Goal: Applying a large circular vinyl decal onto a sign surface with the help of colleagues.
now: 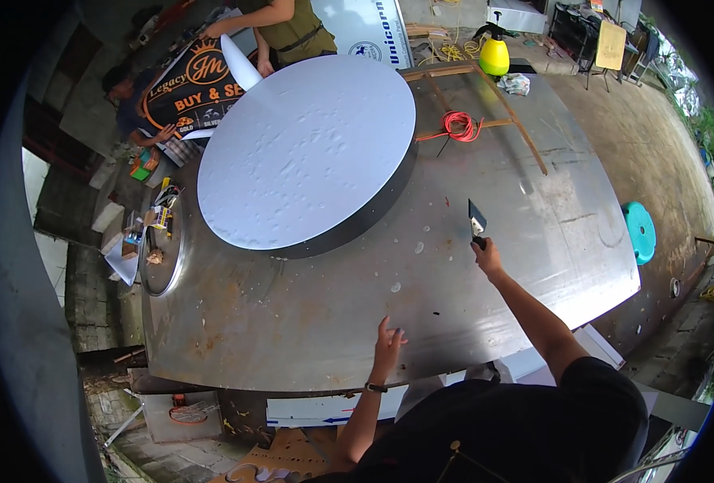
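My right hand (488, 256) grips the dark handle of a scraper (477, 217), whose flat, dark blade points away from me over the metal tabletop (325, 322). Nearer to me, at the table's front edge, is my left hand (386, 344), empty with its fingers apart. Left of the scraper lies a large round panel (308, 153), with a dark side wall and a pale top face marked by many small bubbles and dents. Neither hand touches it. Several pale spots dot the metal between the panel and the scraper.
A wooden frame (518, 117) with a coil of red cable (459, 126) lies at the far right, near a yellow spray bottle (494, 56). Two people handle a black sign (192, 92) beyond the panel. A teal stool (639, 233) stands right of the table.
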`<move>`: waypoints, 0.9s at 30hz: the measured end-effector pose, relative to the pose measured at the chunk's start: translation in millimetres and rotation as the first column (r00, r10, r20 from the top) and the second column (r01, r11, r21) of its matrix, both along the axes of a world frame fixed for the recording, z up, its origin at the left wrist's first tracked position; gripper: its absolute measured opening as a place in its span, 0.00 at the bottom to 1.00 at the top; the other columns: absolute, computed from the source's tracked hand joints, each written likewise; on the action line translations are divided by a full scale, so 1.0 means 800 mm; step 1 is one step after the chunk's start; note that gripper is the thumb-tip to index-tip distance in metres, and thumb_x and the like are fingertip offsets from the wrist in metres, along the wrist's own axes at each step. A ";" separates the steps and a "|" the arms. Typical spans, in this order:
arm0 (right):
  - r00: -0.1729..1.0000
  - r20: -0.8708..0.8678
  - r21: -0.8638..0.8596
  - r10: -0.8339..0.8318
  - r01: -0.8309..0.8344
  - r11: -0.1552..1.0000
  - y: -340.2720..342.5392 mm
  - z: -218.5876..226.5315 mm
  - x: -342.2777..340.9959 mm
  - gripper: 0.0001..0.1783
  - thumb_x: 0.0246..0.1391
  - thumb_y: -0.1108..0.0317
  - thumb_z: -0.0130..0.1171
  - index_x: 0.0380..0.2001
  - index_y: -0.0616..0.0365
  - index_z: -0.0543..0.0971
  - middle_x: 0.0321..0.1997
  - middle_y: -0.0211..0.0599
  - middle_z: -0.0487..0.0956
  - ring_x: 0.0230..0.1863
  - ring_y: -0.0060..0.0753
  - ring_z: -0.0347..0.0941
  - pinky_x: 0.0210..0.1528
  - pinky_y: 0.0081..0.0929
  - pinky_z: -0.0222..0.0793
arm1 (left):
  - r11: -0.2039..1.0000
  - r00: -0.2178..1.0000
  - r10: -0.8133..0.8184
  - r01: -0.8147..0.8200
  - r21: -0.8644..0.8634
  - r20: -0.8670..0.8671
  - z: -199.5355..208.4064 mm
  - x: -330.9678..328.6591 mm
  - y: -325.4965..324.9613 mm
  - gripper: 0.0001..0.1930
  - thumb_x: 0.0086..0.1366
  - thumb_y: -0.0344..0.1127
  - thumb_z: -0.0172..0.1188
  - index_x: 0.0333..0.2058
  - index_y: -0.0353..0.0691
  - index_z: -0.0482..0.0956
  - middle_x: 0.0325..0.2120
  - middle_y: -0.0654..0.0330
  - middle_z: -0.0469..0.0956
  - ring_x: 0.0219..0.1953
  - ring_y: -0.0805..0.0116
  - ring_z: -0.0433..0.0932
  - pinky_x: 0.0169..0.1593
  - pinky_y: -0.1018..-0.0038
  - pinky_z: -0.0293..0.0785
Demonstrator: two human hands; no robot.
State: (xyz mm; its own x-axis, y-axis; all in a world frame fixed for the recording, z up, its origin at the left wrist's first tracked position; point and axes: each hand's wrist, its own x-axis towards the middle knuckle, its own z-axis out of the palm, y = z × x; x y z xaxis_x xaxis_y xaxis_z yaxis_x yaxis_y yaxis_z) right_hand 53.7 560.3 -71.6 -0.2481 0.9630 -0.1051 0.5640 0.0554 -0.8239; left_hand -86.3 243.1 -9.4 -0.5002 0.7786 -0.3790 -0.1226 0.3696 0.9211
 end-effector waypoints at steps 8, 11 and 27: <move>0.829 -0.550 -0.381 -0.100 -0.142 0.914 0.022 0.095 -0.068 0.22 0.34 0.75 0.57 0.37 0.66 0.65 0.23 0.37 0.73 0.19 0.23 0.68 0.20 0.18 0.62 | 0.962 0.974 0.217 -0.224 -0.153 -0.064 -0.017 -0.122 -0.107 0.22 0.60 0.39 0.45 0.51 0.39 0.54 0.35 0.51 0.71 0.33 0.63 0.75 0.36 0.71 0.70; 0.902 -0.359 -0.262 0.241 -0.345 0.902 0.073 0.093 -0.070 0.23 0.32 0.76 0.56 0.39 0.58 0.67 0.27 0.31 0.73 0.23 0.22 0.68 0.21 0.17 0.62 | 0.953 0.961 0.257 -0.270 -0.136 -0.105 -0.014 -0.145 -0.109 0.21 0.59 0.38 0.45 0.50 0.39 0.55 0.34 0.51 0.72 0.31 0.64 0.75 0.35 0.73 0.70; 0.469 0.835 0.086 0.288 -0.629 0.773 0.251 0.043 -0.122 0.14 0.43 0.71 0.47 0.36 0.43 0.73 0.38 0.26 0.72 0.49 0.29 0.62 0.58 0.56 0.35 | 0.930 0.983 0.171 -0.184 -0.319 -0.069 -0.005 -0.083 -0.104 0.19 0.60 0.35 0.43 0.50 0.37 0.56 0.35 0.51 0.71 0.33 0.64 0.74 0.36 0.73 0.69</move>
State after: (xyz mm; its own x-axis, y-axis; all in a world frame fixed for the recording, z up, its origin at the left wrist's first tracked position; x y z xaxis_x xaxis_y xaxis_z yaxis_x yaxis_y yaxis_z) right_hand -44.3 761.4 -36.9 -0.6566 0.7321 -0.1810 0.7408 0.6712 0.0274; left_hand -152.4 159.8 -13.4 -0.6385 0.5146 -0.5723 -0.1794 0.6236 0.7609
